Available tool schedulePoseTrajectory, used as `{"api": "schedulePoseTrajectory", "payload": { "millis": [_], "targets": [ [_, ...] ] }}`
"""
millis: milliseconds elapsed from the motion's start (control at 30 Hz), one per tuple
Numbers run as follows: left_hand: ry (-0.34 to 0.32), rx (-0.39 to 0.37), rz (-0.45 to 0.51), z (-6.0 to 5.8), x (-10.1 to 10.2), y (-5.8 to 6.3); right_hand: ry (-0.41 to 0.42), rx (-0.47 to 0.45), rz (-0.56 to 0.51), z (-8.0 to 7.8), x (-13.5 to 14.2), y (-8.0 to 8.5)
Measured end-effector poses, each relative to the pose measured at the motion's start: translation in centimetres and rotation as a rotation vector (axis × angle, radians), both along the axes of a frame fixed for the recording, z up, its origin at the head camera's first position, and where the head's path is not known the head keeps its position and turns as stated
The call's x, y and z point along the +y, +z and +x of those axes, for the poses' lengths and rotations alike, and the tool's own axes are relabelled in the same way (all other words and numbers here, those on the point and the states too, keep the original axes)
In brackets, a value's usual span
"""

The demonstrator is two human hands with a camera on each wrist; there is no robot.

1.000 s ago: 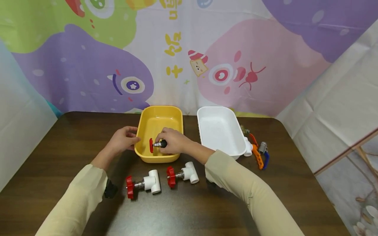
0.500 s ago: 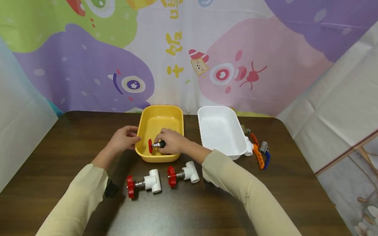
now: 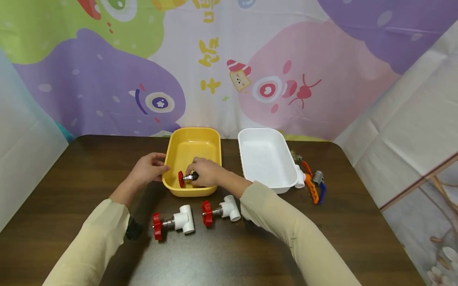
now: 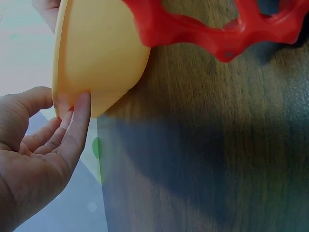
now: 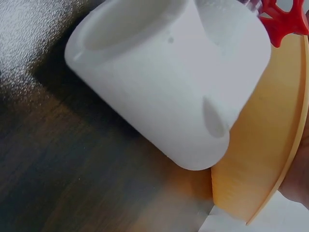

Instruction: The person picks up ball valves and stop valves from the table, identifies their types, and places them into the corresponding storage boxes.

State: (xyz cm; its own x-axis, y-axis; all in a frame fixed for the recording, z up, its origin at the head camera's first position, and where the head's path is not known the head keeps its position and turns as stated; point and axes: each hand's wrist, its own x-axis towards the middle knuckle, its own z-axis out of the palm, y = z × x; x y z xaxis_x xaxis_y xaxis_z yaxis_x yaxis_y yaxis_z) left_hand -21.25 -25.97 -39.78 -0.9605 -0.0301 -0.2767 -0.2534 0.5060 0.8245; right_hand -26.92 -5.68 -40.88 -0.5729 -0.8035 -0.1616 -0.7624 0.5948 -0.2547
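My right hand (image 3: 207,172) reaches into the yellow tray (image 3: 195,193) and grips a valve (image 3: 187,178) with a red handle, a metal stem and a black part. The valve lies sideways, its handle pointing left; the fingers hide its far end. At the tray's left side, my left hand (image 3: 146,171) pinches the rim, thumb on top and fingers against the outer wall (image 4: 96,63). In front of the tray lie two white tee-shaped valves with red handwheels, one on the left (image 3: 183,220) and one on the right (image 3: 229,208).
A white tray (image 3: 266,159) stands right of the yellow one. Beside it lie several more valves, with an orange lever (image 3: 312,190), a blue lever (image 3: 323,192) and a red lever. A patterned cloth (image 3: 214,107) hangs behind the dark wooden table (image 3: 286,246).
My right hand has shifted the valve slightly left and towards the near side of the yellow tray. My left hand has stayed at the rim.
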Motion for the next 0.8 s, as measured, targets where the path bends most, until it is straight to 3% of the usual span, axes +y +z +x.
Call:
{"api": "schedulePoseTrajectory", "payload": {
  "millis": [533,800],
  "targets": [
    [0.002,-0.002,-0.003,0.07,0.07,0.07,0.008,-0.042,0.085,-0.04,-0.25,0.19],
    [0.0,0.0,0.003,0.04,0.11,0.04,-0.026,-0.065,0.058,0.23,-0.2,0.64]
  ]
}}
